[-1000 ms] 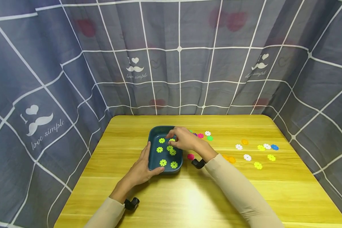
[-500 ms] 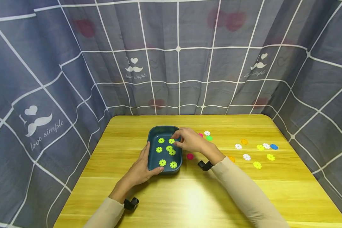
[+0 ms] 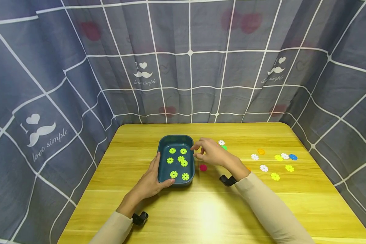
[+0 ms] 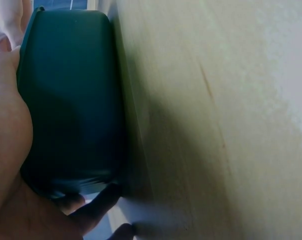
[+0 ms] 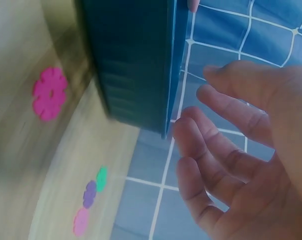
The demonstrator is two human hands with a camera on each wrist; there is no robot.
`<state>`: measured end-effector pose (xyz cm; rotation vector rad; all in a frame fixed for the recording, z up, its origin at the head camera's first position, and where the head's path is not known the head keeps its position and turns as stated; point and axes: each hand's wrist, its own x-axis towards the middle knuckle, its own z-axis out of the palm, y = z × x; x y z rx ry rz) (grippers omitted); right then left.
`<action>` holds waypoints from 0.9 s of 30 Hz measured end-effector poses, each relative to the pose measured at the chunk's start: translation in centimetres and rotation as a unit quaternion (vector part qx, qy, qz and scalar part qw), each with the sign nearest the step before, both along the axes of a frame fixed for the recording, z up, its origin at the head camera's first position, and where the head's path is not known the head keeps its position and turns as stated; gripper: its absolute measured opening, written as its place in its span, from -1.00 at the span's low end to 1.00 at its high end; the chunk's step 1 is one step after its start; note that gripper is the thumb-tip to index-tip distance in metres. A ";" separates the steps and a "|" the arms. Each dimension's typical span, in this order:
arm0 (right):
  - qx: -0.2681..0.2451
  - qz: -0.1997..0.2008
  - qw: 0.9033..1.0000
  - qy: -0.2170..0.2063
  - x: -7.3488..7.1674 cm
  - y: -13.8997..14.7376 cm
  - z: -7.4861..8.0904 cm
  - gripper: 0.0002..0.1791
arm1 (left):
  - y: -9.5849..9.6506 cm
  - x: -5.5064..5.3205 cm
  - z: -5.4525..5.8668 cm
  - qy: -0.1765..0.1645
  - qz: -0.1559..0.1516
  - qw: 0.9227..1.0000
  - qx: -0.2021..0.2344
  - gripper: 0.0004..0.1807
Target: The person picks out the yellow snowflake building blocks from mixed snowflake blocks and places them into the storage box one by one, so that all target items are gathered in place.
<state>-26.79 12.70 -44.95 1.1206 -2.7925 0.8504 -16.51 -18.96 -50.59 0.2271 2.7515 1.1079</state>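
Observation:
My left hand (image 3: 150,179) holds the front left corner of a dark blue-green rectangular tray (image 3: 191,176), thumb at the near rim and fingers along the left wall. In the left wrist view the tray's outer wall (image 4: 73,95) fills the space beside the hand, and fingertips show past its end. Several yellow-green flower-shaped discs (image 3: 169,160) lie flat on the tray floor, two of them overlapping. Just right of the tray's right rim hovers my right hand (image 3: 211,152), its fingers loosely bent. The right wrist view shows nothing between that hand's fingers (image 5: 191,137).
A pink flower disc (image 3: 203,167) lies close to the tray's right side. Further right on the wooden table (image 3: 183,217) are scattered white, orange, yellow and blue discs (image 3: 293,157). Green and purple discs (image 5: 89,194) show in the right wrist view. A grey checked curtain (image 3: 207,71) surrounds the table.
My right hand has moved right, from above the tray to just outside its right rim. A disc near the tray's far right is now uncovered. The left hand stays put.

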 end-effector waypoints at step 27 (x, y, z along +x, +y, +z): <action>-0.003 -0.071 0.997 -0.004 2.6 7.0 -1.7 -0.79 | 0.0 -0.1 -0.2 0.005 0.000 1.000 -0.003 0.50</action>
